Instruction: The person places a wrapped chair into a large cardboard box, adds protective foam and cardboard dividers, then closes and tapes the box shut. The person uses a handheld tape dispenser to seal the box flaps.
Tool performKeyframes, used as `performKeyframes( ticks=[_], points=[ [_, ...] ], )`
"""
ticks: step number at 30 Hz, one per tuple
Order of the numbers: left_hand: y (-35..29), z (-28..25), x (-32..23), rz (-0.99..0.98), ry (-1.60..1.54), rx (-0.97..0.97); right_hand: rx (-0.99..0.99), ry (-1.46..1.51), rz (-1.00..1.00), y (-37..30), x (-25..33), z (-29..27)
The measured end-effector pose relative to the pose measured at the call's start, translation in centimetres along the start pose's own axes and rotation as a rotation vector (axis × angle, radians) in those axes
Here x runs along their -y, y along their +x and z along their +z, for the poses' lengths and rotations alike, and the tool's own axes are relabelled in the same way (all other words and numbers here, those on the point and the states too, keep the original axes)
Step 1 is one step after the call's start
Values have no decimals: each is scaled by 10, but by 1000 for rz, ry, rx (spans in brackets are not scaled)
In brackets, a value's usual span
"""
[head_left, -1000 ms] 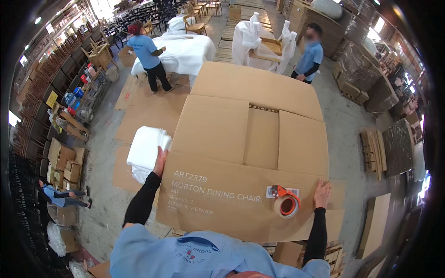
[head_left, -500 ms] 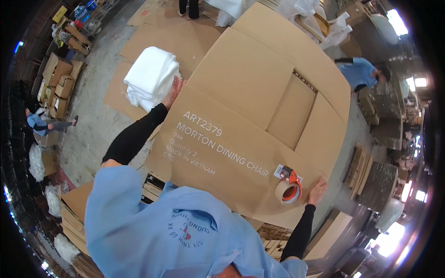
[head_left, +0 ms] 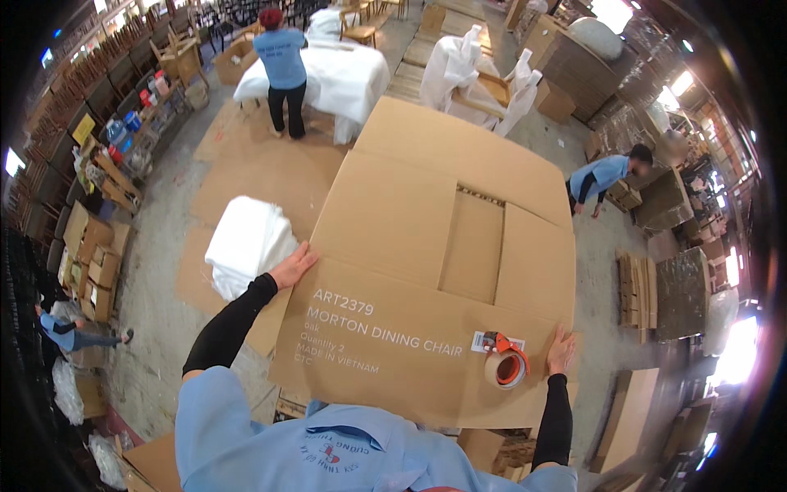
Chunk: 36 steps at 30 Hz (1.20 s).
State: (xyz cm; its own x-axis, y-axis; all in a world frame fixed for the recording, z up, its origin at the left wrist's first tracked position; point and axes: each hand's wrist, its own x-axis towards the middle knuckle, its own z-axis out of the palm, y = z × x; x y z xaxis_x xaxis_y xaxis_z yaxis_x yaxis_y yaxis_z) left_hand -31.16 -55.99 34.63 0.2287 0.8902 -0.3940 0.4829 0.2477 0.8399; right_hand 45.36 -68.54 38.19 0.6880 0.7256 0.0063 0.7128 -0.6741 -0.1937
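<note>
A large brown cardboard carton (head_left: 385, 221) lies before me, its top flaps folded in with a recessed gap between them. White print runs across its near part. My left hand (head_left: 293, 266) rests on the carton's left edge, fingers stretched out. At the right edge, my right hand (head_left: 561, 351) lies with extended fingers against the cardboard. Near that hand, a red tape dispenser (head_left: 525, 361) with a roll of tan tape sits on the carton, partly over a white label (head_left: 479, 340). Neither hand touches the dispenser. The carton's underside is hidden.
Folded white sheets (head_left: 250, 242) are stacked left of the carton, by flattened cardboard (head_left: 246, 176). A person (head_left: 283, 70) stands at a white-covered table (head_left: 352, 78); another person (head_left: 602, 176) bends at the right. A wrapped chair (head_left: 492, 86) stands beyond, and a third person (head_left: 70, 330) is far left.
The view has tilted up and turned, showing more of the room beyond. My hands stay at the carton's two side edges, and the tape dispenser still lies on top.
</note>
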Motion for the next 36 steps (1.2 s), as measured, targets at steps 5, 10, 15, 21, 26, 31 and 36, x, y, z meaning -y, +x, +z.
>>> performKeyframes(
  ticks=[5, 10, 15, 21, 26, 31, 36],
  points=[
    [-19, 31, -29, 47, 559, -498, -6, 15, -21, -16, 8, -6],
    [-36, 50, -44, 158, 830, -869, 74, 143, -154, -19, 9, -24],
    [-50, 175, -183, 911, 678, -776, 145, 243, -199, -5, -8, -32],
    [-60, 468, -344, 1130, 525, 87, 168, 404, -272, 2, -10, -40],
    [-47, 529, -323, 775, 1109, 179, 124, 555, -369, -12, -28, 0],
    [-58, 529, -349, 791, 1269, 266, 226, 665, -285, -17, -46, -26],
    [-65, 512, -343, 619, 1324, 299, 164, 835, -306, -19, -46, 2]
  ],
)
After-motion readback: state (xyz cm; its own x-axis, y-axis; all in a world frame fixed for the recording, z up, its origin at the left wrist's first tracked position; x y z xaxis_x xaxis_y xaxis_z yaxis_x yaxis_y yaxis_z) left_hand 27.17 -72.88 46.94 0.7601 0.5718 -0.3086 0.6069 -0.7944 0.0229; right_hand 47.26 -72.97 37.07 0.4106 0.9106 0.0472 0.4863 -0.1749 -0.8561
